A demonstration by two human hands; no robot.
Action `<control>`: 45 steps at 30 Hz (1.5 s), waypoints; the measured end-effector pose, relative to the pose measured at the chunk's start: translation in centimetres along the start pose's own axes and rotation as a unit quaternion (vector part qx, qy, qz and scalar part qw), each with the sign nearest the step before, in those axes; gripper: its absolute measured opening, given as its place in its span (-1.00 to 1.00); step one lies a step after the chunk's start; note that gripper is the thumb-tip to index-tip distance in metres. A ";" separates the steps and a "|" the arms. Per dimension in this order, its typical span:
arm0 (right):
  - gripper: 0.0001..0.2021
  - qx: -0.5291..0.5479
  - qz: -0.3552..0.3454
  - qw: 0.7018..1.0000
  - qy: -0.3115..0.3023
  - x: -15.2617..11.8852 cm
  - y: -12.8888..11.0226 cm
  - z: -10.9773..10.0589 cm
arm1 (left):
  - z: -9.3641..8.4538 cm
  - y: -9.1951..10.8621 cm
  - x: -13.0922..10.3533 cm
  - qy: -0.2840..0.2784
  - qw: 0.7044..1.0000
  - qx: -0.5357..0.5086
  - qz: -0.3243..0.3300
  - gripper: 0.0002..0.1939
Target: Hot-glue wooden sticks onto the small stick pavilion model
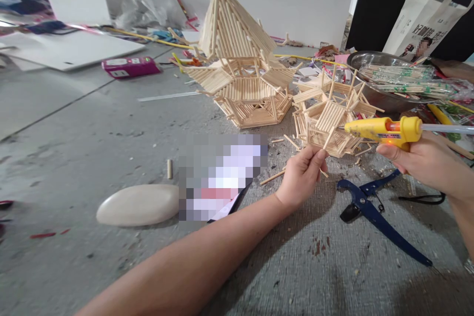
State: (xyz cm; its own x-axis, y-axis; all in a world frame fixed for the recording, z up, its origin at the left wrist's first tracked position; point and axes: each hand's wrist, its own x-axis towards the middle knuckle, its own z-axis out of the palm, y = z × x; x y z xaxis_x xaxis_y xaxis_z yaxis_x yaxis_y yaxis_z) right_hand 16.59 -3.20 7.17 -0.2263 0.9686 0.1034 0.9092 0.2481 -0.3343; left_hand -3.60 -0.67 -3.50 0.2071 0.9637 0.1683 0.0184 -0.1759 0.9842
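My left hand [301,173] is closed in a pinch on a thin wooden stick [329,139], held up against the front of a small stick-built pavilion model [333,116]. In my right hand [425,158] is a yellow hot glue gun [383,128], with a clear glue stick [448,129] coming out of its back. Its nozzle points left, close to the wooden stick and the small model's sloped panel. Behind and to the left stands a larger stick pavilion [246,89] with a tall pointed roof. My left fingers hide the stick's lower end.
A blue ratchet-style cutter [385,227] lies below my right hand. Wrapped chopsticks fill a metal bowl [355,61] at right. A pale oval object [138,205] rests beside a pixelated patch. Farther back are a purple packet [131,66] and a printed bag [422,19].
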 end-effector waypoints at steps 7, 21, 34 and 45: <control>-0.64 0.000 -0.001 1.000 -0.006 0.0 -0.2 -0.1 | 0.0 -0.1 0.0 0.001 1.000 0.003 0.003 -0.70; -0.57 -0.003 0.004 1.000 0.001 0.0 -0.2 -0.1 | -0.1 -0.5 0.0 0.003 1.000 0.003 0.002 -0.65; -0.52 -0.003 -0.010 1.000 0.010 0.1 -0.2 -0.2 | 0.0 -0.1 0.0 0.002 1.000 0.007 0.002 -0.70; -0.55 -0.026 -0.057 0.996 0.062 0.3 0.1 0.2 | 0.0 0.1 0.0 0.008 1.000 0.003 -0.013 -0.70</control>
State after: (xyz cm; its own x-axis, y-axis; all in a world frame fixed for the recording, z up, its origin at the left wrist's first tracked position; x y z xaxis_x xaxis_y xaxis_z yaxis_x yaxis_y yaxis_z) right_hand 16.53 -2.91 7.02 -0.2864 0.9239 0.2537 0.8983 0.3510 -0.2644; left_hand -3.60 -0.70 -3.36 0.1912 0.9709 0.1441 0.0293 -0.1524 0.9879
